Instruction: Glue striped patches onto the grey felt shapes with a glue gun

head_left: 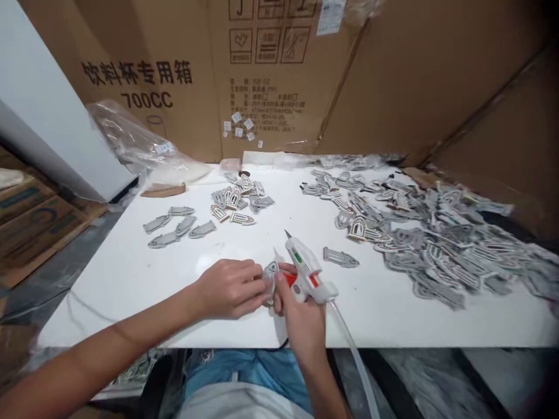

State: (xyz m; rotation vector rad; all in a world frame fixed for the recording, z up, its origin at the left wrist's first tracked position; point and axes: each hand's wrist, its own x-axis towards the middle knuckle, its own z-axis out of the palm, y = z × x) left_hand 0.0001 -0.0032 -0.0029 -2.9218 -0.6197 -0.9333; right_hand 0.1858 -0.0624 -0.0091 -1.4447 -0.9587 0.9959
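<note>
A white hot glue gun (304, 259) with a red trigger rests in my right hand (305, 329), its dark nozzle pointing up and away to the left. My left hand (233, 289) is closed, fingertips pinching a small grey pointed plate (271, 272) over the front of the table. The right thumb and a fingertip also touch that plate, so both hands meet at it. From the back of the gun a long translucent glue stick (356, 349) runs down past the table edge. One loose grey plate (340, 257) lies face down just right of the gun.
A large heap of similar plates (441, 244) covers the table's right side. Smaller groups sit at the back middle (238, 195) and the left (177, 227). Cardboard boxes (271, 70) wall off the back, with clear plastic wrap (135, 137) at the left corner of the white table (131, 291).
</note>
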